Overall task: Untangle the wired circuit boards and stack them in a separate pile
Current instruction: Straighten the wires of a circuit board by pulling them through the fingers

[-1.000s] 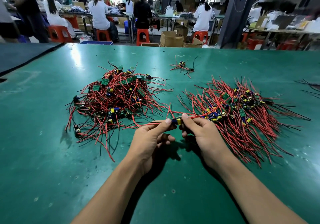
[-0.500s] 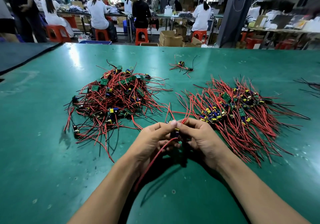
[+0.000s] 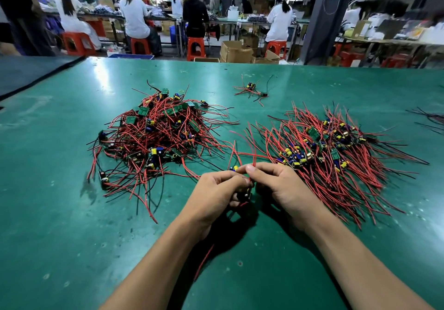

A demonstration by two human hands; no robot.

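Board (image 3: 234, 168) sits pinched between curled fingers (image 3: 266, 167) of left hand (image 3: 213, 192) and right hand (image 3: 286, 187).

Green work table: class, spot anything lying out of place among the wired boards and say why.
A small stray bundle of red-wired circuit boards lies alone at the far middle of the green table, apart from the tangled left heap and the fanned right pile, belonging to neither.

Tangled pile (image 3: 158, 136) left on table (image 3: 60, 213), stacked pile (image 3: 336, 156) right, sm. cluster (image 3: 252, 90) behind, hands (image 3: 249, 189) in front betw. them.
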